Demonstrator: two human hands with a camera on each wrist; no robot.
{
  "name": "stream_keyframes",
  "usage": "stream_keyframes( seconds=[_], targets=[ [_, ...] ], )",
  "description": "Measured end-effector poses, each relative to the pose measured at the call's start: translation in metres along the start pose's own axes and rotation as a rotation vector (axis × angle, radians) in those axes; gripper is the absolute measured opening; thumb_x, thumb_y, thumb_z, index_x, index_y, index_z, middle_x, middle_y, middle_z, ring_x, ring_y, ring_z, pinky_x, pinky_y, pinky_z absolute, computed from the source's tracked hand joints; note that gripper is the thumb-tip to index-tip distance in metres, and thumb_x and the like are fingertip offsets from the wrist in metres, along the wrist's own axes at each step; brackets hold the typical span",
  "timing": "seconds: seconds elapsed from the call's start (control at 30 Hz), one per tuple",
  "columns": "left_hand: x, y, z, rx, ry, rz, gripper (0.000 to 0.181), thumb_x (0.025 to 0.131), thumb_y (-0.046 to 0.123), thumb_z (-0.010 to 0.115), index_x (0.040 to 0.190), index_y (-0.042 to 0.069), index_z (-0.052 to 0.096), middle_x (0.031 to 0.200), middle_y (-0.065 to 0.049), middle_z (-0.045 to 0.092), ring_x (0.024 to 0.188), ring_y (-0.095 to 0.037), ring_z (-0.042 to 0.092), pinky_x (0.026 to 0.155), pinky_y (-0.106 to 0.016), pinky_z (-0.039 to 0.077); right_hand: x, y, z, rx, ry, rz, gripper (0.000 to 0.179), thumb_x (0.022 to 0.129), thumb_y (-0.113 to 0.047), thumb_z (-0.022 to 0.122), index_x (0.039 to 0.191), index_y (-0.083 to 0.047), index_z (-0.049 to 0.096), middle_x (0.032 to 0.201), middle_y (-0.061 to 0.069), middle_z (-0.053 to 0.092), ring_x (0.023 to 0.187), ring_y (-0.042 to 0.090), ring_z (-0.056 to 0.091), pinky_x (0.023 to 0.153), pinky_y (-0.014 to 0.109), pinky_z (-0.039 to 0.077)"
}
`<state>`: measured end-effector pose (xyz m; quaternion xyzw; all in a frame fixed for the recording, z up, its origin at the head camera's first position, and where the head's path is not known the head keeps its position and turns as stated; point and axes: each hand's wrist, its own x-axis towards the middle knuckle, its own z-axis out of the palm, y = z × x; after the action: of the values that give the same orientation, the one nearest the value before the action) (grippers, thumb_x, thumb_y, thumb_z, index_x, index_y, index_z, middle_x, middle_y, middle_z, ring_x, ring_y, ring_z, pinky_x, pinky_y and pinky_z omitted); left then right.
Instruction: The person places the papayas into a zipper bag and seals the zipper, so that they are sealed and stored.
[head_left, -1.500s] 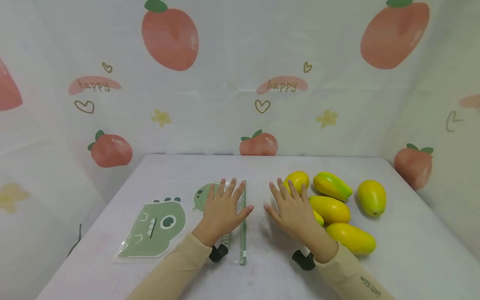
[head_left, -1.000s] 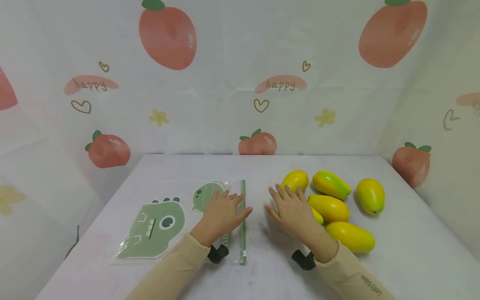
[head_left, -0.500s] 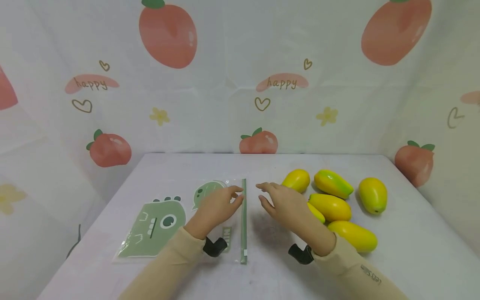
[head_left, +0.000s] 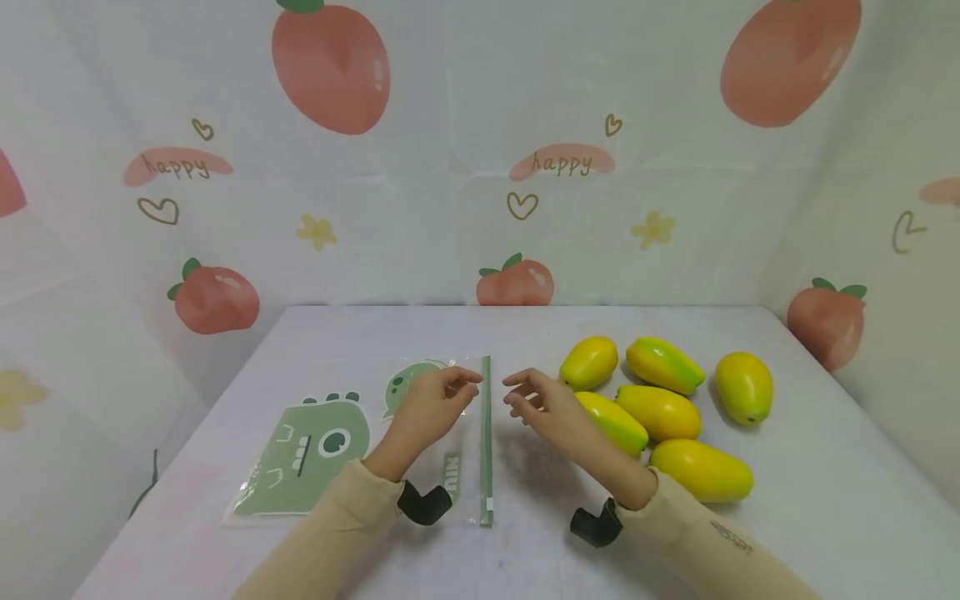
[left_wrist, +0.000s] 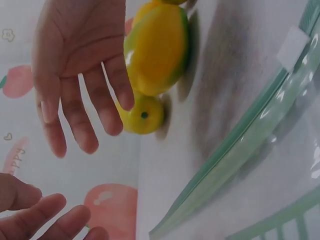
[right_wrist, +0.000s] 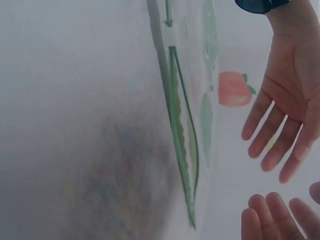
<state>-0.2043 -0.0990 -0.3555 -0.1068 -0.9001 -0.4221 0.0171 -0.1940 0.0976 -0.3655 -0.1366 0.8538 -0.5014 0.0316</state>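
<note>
A clear zip bag [head_left: 322,458] with a green monster print lies flat on the table, its green zipper edge [head_left: 487,442] facing right. In the right wrist view the zipper strips [right_wrist: 181,125] stand parted below the white slider [right_wrist: 171,36]. My left hand [head_left: 429,412] hovers over the bag's right part, fingers loosely bent, holding nothing. Across the zipper from it, my right hand [head_left: 558,417] hangs above the table, also holding nothing, fingers relaxed. Beside that hand lie several yellow-green mangoes, the nearest mango [head_left: 613,422] partly behind the forearm.
More mangoes sit further right, one mango [head_left: 744,387] apart from the group and another mango [head_left: 701,471] nearer me. A black wrist camera mount [head_left: 425,503] sits under the left wrist, a second mount [head_left: 597,525] under the right. A fruit-printed cloth [head_left: 450,233] hangs behind the table [head_left: 525,550].
Both hands were spread flat with fingers pointing away. Their fingers have since bent and turned inward to face each other, uncovering more of the bag and the nearest mango. Bag and mangoes stay put.
</note>
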Motion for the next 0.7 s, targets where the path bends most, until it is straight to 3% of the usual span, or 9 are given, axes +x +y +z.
stream_keyframes(
  seconds=[0.27, 0.53, 0.7],
  targets=[
    [0.000, -0.006, 0.008, -0.078, -0.005, -0.011, 0.019, 0.090, 0.012, 0.064, 0.108, 0.009, 0.072, 0.096, -0.004, 0.071, 0.090, -0.023, 0.067, 0.071, -0.032, 0.055, 0.004, 0.007, 0.010, 0.132, -0.044, 0.082, 0.026, 0.096, -0.013, 0.058, 0.120, -0.001, 0.058, 0.110, 0.020, 0.065, 0.092, 0.031, 0.066, 0.076, 0.033, 0.059],
    [0.001, -0.016, 0.018, -0.158, -0.088, -0.082, 0.025, 0.084, 0.002, 0.067, 0.109, 0.004, 0.069, 0.095, -0.008, 0.071, 0.089, -0.023, 0.068, 0.073, -0.032, 0.057, 0.007, 0.017, 0.020, 0.117, -0.100, 0.165, 0.027, 0.095, -0.010, 0.058, 0.122, -0.003, 0.059, 0.114, 0.014, 0.064, 0.093, 0.023, 0.064, 0.078, 0.032, 0.058],
    [0.001, -0.022, 0.024, -0.201, -0.105, -0.132, 0.027, 0.079, -0.002, 0.070, 0.107, 0.002, 0.068, 0.093, -0.009, 0.070, 0.087, -0.022, 0.068, 0.074, -0.032, 0.058, 0.010, 0.021, 0.025, 0.092, -0.127, 0.215, 0.028, 0.094, -0.009, 0.059, 0.121, -0.005, 0.060, 0.116, 0.012, 0.064, 0.094, 0.019, 0.063, 0.079, 0.031, 0.058]
  ],
)
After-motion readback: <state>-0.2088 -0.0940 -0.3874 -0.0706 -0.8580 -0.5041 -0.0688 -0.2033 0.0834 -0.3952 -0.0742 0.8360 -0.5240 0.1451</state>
